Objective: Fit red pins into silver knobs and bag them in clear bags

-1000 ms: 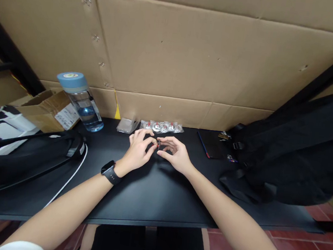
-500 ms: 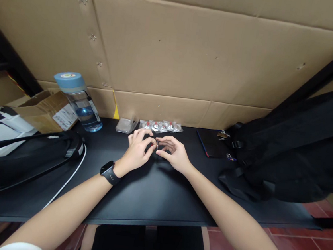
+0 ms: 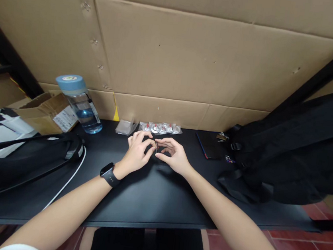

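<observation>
Above the middle of the black table [image 3: 145, 203], my left hand [image 3: 137, 152] and my right hand [image 3: 176, 155] meet at the fingertips. Between them is a small thin flat piece [image 3: 156, 147], seen edge-on; its exact kind cannot be made out. My left thumb and index finger pinch it from the left. On its right side my right fingers and thumb are curled against its edge. Just beyond the hands lies a row of small clear packets [image 3: 161, 128] with round silvery and red items inside. Left of these sits a stack of clear plastic sleeves [image 3: 125, 127].
A blue-lidded water bottle [image 3: 81, 105] and an opened cardboard box [image 3: 47, 111] stand at left, near a black bag [image 3: 23, 165] and white cable [image 3: 70, 178]. At right lie a dark flat case [image 3: 208, 144], keys [image 3: 221, 137] and a black backpack [image 3: 295, 152]. Cardboard [image 3: 174, 53] walls the back.
The view has tilted up slightly. Both hands stay together around the thin piece, which is turned a little; the fingers have barely shifted.
</observation>
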Demonstrator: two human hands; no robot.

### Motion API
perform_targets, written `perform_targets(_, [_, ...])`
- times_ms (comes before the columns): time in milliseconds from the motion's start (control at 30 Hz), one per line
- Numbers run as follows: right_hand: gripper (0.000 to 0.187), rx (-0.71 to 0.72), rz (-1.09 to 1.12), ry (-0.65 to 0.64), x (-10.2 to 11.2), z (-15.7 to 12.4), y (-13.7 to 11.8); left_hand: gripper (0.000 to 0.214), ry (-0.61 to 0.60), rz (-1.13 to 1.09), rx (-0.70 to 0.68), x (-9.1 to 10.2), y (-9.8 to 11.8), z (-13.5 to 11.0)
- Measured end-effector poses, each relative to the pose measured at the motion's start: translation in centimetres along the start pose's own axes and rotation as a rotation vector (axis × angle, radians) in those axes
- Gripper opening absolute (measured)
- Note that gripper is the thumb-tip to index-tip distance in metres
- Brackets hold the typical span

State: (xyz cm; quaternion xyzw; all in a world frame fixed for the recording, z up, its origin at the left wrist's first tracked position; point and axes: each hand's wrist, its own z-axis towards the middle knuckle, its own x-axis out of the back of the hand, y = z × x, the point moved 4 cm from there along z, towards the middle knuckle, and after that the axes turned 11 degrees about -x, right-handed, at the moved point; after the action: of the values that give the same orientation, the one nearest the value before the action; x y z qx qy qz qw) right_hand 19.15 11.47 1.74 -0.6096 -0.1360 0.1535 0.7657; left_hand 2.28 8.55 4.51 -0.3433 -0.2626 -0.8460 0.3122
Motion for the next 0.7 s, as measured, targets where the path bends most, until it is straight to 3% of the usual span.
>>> perform_targets(467, [0.052, 0.005, -0.018, -0.009, -0.34, -0.01, 0.09, 0.008, 0.008, 0.027, -0.011, 0.07, 0.08, 0.03])
perform_targets(700, [0.048, 0.031, -0.019, 0.059, -0.35, -0.13, 0.01, 0.008, 0.021, 0.044, -0.005, 0.20, -0.06, 0.03])
